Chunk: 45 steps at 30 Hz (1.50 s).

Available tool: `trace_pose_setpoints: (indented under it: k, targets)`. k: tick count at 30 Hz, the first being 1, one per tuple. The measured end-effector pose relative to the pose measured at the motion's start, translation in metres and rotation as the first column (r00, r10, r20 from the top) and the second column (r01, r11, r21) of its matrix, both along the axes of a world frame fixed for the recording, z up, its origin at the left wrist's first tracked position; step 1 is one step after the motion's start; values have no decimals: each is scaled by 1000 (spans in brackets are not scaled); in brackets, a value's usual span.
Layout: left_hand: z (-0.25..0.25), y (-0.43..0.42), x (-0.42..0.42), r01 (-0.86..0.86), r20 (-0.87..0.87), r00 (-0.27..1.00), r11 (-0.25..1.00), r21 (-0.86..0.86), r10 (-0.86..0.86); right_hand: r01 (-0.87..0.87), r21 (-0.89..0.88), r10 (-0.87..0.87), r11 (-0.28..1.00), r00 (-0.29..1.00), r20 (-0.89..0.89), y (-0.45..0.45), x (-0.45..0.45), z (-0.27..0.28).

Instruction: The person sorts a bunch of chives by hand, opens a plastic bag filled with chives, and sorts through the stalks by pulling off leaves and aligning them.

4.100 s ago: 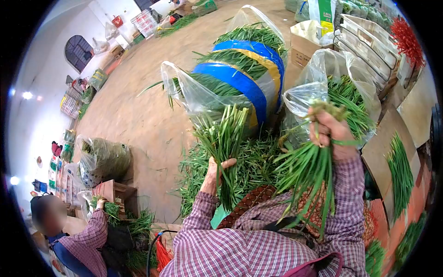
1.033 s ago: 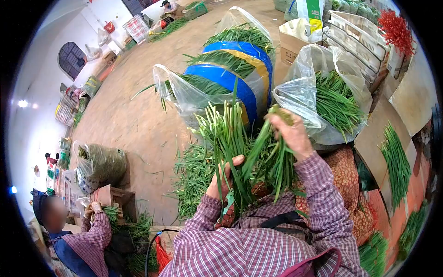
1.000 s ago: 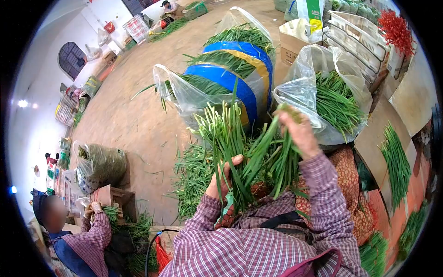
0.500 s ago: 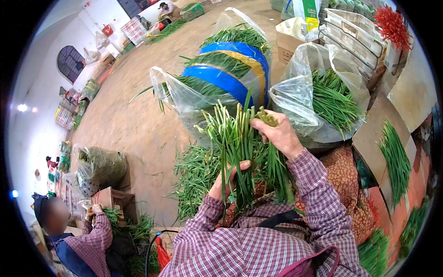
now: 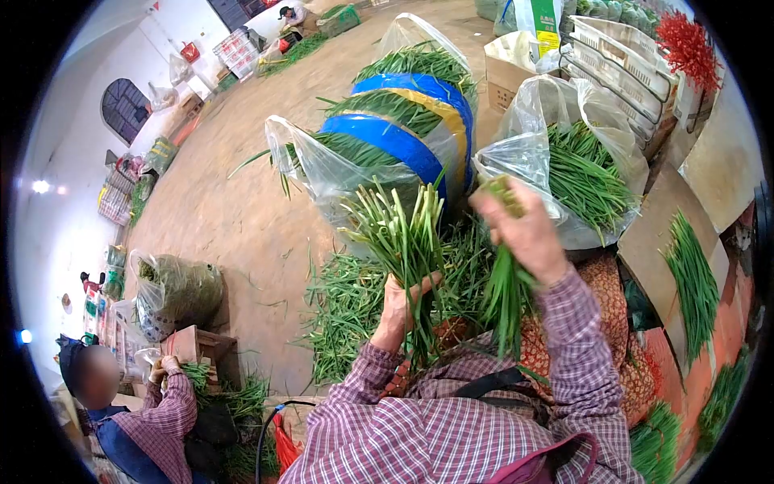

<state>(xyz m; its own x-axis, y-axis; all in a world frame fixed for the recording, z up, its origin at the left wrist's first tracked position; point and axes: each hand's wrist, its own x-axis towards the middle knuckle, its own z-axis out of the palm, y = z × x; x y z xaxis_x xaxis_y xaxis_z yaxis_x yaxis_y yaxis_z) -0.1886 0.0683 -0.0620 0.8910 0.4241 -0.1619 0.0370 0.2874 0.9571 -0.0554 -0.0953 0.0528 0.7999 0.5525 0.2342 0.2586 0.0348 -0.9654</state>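
My left hand [image 5: 395, 310] is closed around a thick bunch of garlic chives [image 5: 399, 226], pale cut ends up and green parts hanging down past my wrist. To the right, my right hand [image 5: 528, 230], blurred by motion, grips a smaller bunch of chives [image 5: 506, 302]. Its stem ends poke out above my fingers and its green ends hang below. The two bunches are apart. Under my hands lies a heap of loose green leaves [image 5: 347, 315] on the floor. Just beyond stands a clear plastic bag [image 5: 322, 173] of chives, wrapped with blue tape [image 5: 383, 137].
Another plastic bag of chives [image 5: 584, 173] stands at right, near stacked white crates [image 5: 621, 73] and a cardboard box [image 5: 504, 77]. Chives [image 5: 693, 282] lie on cardboard at far right. A co-worker [image 5: 137, 403] sits at lower left beside a filled bag [image 5: 189, 294].
My right hand has moved right, away from the left bunch, carrying the smaller bunch. My left hand keeps its bunch, which leans slightly more to the left.
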Motion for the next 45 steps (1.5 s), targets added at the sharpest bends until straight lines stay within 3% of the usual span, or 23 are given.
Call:
trace_pose_setpoints:
  k: [2, 4, 6, 8, 10, 11, 12, 14, 17, 18, 20, 22, 23, 26, 28, 29, 30, 33, 36, 37, 39, 43, 45]
  targets:
    - [-8, -7, 2, -88, 125, 989, 993, 77, 77, 129, -275, -37, 953, 948, 316, 18, -8, -6]
    - [-14, -6, -2, -38, 114, 993, 979, 201, 15, 304, -325, -90, 896, 838, 538, 31, -14, -15]
    - [-11, -11, -2, -67, 99, 995, 924, 375, 32, 356, -339, -109, 871, 812, 574, 33, -15, -16]
    - [6, -12, -4, -43, 97, 995, 945, 323, 12, 355, -336, -111, 872, 814, 571, 32, -9, -23]
    - [11, -9, -7, -73, 15, 997, 997, -6, 73, 340, -286, -124, 896, 809, 574, 26, -4, -25]
    - [6, -6, -7, -62, 125, 989, 989, -136, 79, 324, -245, -136, 914, 812, 568, 23, 0, -24]
    - [9, -3, -9, -83, 22, 995, 952, -296, 94, 309, -203, -148, 929, 815, 560, 20, 4, -23]
    - [-20, 13, -18, 28, 56, 998, 970, -243, -15, 330, -260, -133, 908, 813, 568, 12, 15, -21]
    - [-41, 22, -24, -9, 72, 997, 945, -326, 34, 490, -254, -264, 834, 759, 596, -5, 36, -21]
    - [-43, 24, -25, -24, 68, 996, 941, -336, 50, 491, -153, -280, 858, 694, 663, -8, 40, -19]
    - [-42, 25, -25, -34, 55, 997, 958, -283, 51, 387, -362, -187, 848, 858, 478, -15, 33, -13]
    - [-56, 32, -23, 126, 197, 980, 881, -457, -37, 249, -115, -174, 962, 877, 447, -6, 25, -23]
    - [-62, 34, -24, 126, 196, 980, 880, -457, -39, 151, -97, -126, 984, 965, 229, -2, 18, -24]
    - [-29, 17, -20, 167, 166, 982, 831, -531, -91, -44, -12, 42, 999, 994, -102, 16, 6, -27]
    - [-10, -3, -15, -39, -55, 998, 995, -94, 34, -132, 56, 142, 990, 960, -243, 30, 3, -31]
    - [-13, -3, -17, -96, -98, 993, 960, -262, 72, -124, 79, 142, 989, 945, -294, 33, 1, -29]
    - [-23, 1, -20, -101, -97, 992, 960, -262, 78, -116, 100, 144, 988, 928, -345, 35, 0, -28]
    - [-30, 7, -20, 83, 90, 995, 828, -554, -39, -59, 177, 116, 982, 938, -328, 36, 1, -41]
    - [-13, 2, -13, -113, -43, 993, 830, -547, 107, 16, 133, 15, 991, 973, -230, 23, 11, -47]
    - [-12, 2, -13, -103, 16, 989, 768, -632, 147, 10, 158, 24, 987, 977, -213, 14, 15, -41]
    - [-15, 9, -18, -90, 38, 990, 800, -593, 139, 107, 216, -74, 970, 985, -154, -7, 24, -27]
    - [-10, 21, -22, -123, 0, 990, 865, -487, 141, 444, 76, -448, 893, 892, 50, -67, 63, -4]
    - [-11, 27, -20, -35, 29, 998, 902, -431, 53, 429, 139, -450, 893, 867, 215, -69, 62, 3]
